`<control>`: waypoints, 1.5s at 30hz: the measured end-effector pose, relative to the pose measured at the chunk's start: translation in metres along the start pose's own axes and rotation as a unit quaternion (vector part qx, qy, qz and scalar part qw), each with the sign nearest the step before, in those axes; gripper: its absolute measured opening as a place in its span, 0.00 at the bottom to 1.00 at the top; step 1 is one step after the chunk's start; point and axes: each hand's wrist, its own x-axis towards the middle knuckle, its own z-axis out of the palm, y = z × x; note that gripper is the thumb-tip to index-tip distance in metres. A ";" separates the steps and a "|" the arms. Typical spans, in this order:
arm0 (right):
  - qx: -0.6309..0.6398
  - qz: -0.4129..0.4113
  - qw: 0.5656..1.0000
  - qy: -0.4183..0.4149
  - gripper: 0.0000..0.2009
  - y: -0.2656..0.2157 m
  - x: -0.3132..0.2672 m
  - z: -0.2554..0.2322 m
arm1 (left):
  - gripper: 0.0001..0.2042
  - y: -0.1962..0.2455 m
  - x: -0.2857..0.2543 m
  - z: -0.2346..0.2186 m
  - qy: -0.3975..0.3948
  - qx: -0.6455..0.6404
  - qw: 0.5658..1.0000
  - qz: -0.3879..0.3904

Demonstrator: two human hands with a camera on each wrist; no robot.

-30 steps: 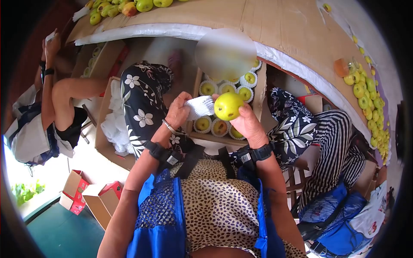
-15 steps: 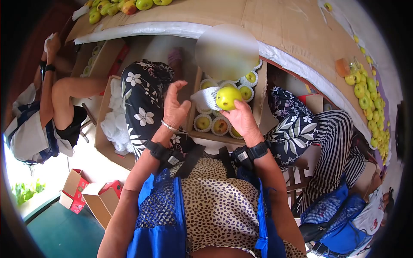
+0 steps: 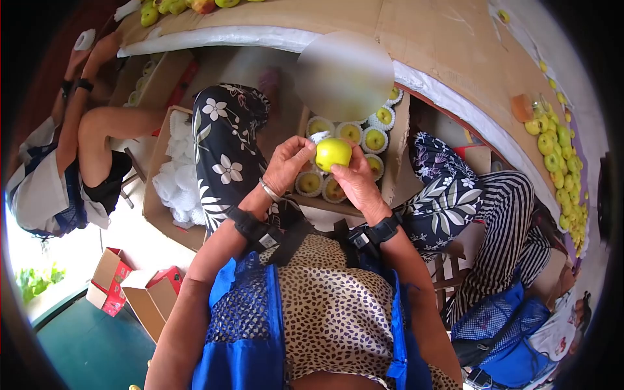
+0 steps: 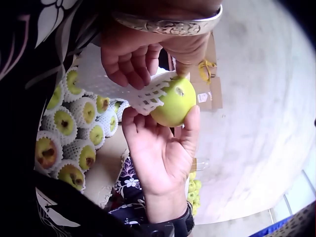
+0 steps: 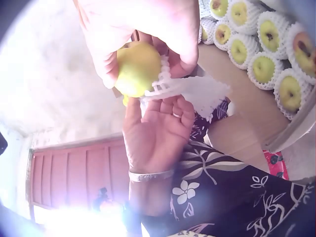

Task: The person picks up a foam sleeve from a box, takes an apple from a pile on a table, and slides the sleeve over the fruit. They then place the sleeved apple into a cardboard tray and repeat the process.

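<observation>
A yellow-green apple (image 3: pixel 333 155) is held between both hands, over the front of the carton. My right hand (image 3: pixel 361 185) grips it from the right, thumb on one side and fingers on the other. White foam fruit netting (image 4: pixel 148 96) covers part of the apple, its meshed edge stretched over the skin. My left hand (image 3: pixel 289 166) pinches this sleeve at the apple's left, with the thumb at the fruit near its dimpled end. The loose tail of the sleeve (image 5: pixel 207 94) trails away from the apple in the right wrist view.
An open carton (image 3: pixel 398 153) of netted apples (image 3: pixel 375 138) stands between the knees. Left of it, another box (image 3: pixel 156 211) holds white foam sleeves (image 3: pixel 179 195). Loose apples (image 3: pixel 552 156) lie along the cardboard-covered table (image 3: pixel 442 52). People sit on both sides.
The left hand let go of the sleeve, opened beside it, then came back to the apple and took the netting. The sleeve now sits over the apple's left side.
</observation>
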 end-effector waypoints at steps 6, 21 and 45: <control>-0.097 -0.006 0.995 0.010 0.26 -0.007 -0.001 0.000 | 0.03 -0.019 0.007 -0.007 -0.018 0.095 0.993 0.063; -0.544 -0.183 0.806 0.146 0.36 -0.009 0.004 0.000 | 0.06 0.005 -0.006 0.006 -0.126 0.256 0.952 0.110; -0.388 -0.150 0.905 0.085 0.11 -0.007 0.003 -0.006 | 0.33 -0.010 0.005 -0.002 -0.056 0.226 0.957 0.173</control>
